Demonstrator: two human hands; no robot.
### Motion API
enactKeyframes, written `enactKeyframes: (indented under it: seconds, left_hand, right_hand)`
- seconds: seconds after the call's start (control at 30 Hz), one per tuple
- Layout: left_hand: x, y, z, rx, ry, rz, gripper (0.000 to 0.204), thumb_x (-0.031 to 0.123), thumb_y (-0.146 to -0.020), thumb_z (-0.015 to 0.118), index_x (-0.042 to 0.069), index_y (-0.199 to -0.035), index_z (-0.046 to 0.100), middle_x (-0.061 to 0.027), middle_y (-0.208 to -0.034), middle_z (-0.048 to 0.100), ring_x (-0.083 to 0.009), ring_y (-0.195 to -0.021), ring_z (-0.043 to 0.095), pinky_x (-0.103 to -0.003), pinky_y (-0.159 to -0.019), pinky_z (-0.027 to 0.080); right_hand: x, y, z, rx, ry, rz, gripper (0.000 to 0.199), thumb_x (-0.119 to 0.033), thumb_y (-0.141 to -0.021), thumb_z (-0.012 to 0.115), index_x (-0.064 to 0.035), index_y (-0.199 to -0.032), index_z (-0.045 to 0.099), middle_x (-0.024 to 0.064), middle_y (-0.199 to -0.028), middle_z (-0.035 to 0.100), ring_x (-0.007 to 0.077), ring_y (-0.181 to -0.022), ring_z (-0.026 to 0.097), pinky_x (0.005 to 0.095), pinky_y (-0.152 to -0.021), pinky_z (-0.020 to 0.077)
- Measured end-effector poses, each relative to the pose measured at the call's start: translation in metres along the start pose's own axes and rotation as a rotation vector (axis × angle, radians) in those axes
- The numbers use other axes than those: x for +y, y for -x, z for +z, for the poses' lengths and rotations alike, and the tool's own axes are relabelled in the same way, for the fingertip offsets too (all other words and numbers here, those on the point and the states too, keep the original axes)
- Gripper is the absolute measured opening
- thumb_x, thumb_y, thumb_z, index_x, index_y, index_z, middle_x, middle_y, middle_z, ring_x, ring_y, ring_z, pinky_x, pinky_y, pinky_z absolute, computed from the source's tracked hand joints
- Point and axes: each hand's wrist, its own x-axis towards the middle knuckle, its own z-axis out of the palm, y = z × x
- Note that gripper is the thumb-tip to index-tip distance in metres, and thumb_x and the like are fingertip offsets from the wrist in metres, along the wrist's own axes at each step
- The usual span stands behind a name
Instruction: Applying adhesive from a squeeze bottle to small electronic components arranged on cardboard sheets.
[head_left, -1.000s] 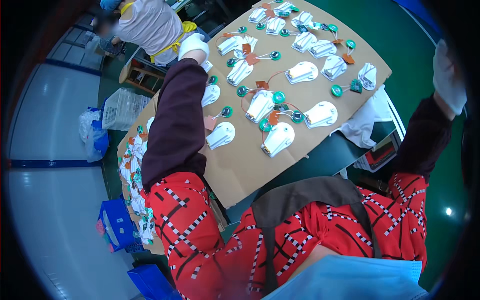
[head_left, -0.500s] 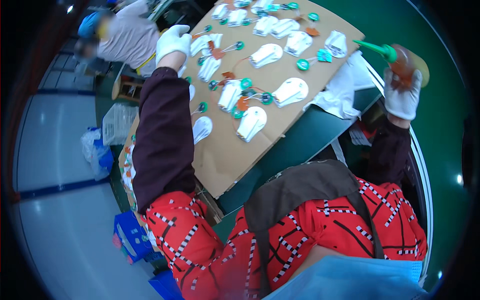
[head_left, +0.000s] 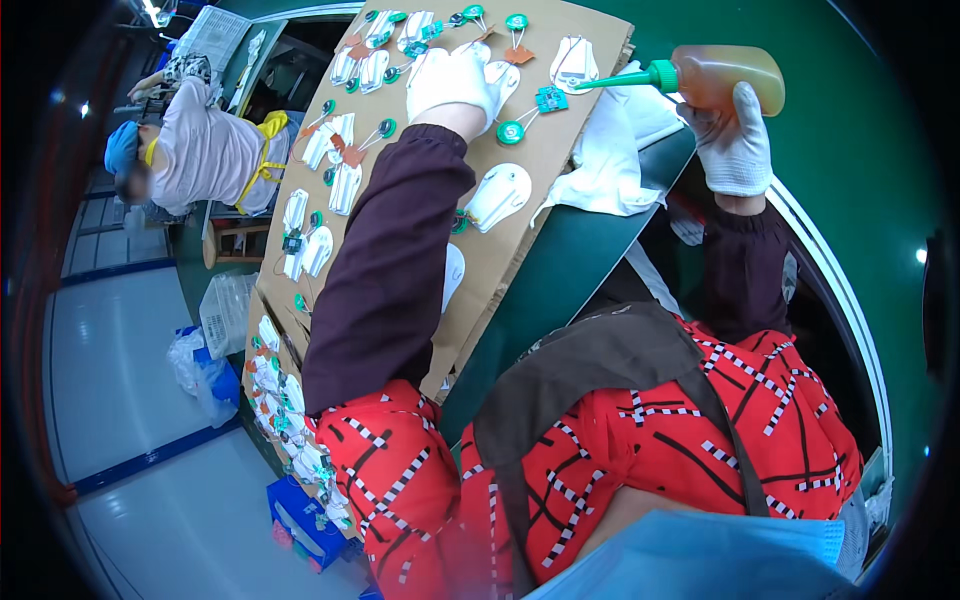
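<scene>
My left hand, in a white glove, reaches over the cardboard sheet with its fingers curled down. A white plastic housing shows beside its fingers; the fingertips are hidden, so I cannot tell what they grip. My gloved right hand holds a squeeze bottle of amber liquid, tipped on its side. Its long green nozzle points left, the tip by the lower edge of another white housing. Nearby, a small teal circuit board is wired to a green disc.
More housings with wired discs and orange pieces cover the cardboard sheet. A white cloth lies by its right edge on the green table. At left are a clear plastic bin and a person in a blue cap.
My left hand has moved right across the cardboard and lower over the parts. The bottle in my right hand has come left and up, its nozzle now over the cardboard. The view has shifted.
</scene>
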Motion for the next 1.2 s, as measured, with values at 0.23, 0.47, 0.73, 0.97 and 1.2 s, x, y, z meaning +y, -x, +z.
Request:
enactKeyframes:
  seconds: [0.23, 0.47, 0.73, 0.97, 1.2]
  left_hand:
    - [-0.003, 0.006, 0.003, -0.097, 0.058, -0.014, 0.026, 0.031, -0.076, 0.069, 0.008, -0.086, 0.074, -0.0178, -0.103, 0.058, -0.0303, -0.102, 0.058, -0.037, -0.088, 0.047]
    - [-0.029, 0.008, 0.013, -0.168, 0.257, -0.191, 0.037, 0.041, -0.083, 0.061, 0.008, -0.100, 0.061, -0.0155, -0.108, 0.061, -0.0326, -0.108, 0.053, -0.038, -0.092, 0.043]
    - [-0.058, 0.005, 0.053, -0.091, 0.518, -0.321, 0.032, 0.016, -0.070, 0.069, 0.008, -0.097, 0.056, -0.0148, -0.104, 0.064, -0.0327, -0.099, 0.062, -0.038, -0.084, 0.048]
    - [-0.067, 0.013, 0.052, -0.218, 0.724, -0.427, 0.013, 0.008, -0.084, 0.063, 0.002, -0.095, 0.067, -0.0074, -0.077, 0.068, -0.0127, -0.059, 0.061, -0.024, -0.050, 0.047]
    - [-0.060, 0.014, 0.040, -0.200, 0.644, -0.385, 0.019, 0.010, -0.076, 0.065, 0.005, -0.094, 0.062, -0.0100, -0.086, 0.069, -0.0212, -0.076, 0.065, -0.031, -0.066, 0.050]
  right_hand:
    - [0.019, -0.003, 0.003, 0.011, -0.007, -0.001, 0.042, -0.027, -0.094, 0.059, -0.0007, -0.124, 0.048, 0.0151, -0.111, 0.064, 0.0252, -0.091, 0.069, 0.0388, -0.077, 0.0602]
    - [0.035, -0.006, 0.030, -0.020, 0.184, -0.054, 0.039, -0.023, -0.094, 0.058, 0.0012, -0.123, 0.049, 0.0159, -0.109, 0.064, 0.0261, -0.093, 0.068, 0.0382, -0.076, 0.0596]
    - [0.044, -0.012, 0.057, -0.097, 0.389, -0.030, 0.043, -0.027, -0.088, 0.064, 0.0005, -0.118, 0.052, 0.0144, -0.107, 0.063, 0.0247, -0.090, 0.067, 0.0370, -0.077, 0.0573]
    - [0.049, -0.029, 0.109, -0.024, 0.275, -0.067, 0.063, -0.006, -0.071, 0.081, -0.0008, -0.125, 0.050, 0.0080, -0.109, 0.063, 0.0156, -0.095, 0.061, 0.0290, -0.081, 0.0518]
    - [0.060, -0.051, 0.123, -0.102, 0.440, -0.106, 0.066, -0.006, -0.067, 0.083, 0.0000, -0.124, 0.051, 0.0083, -0.110, 0.063, 0.0168, -0.098, 0.061, 0.0304, -0.085, 0.0511]
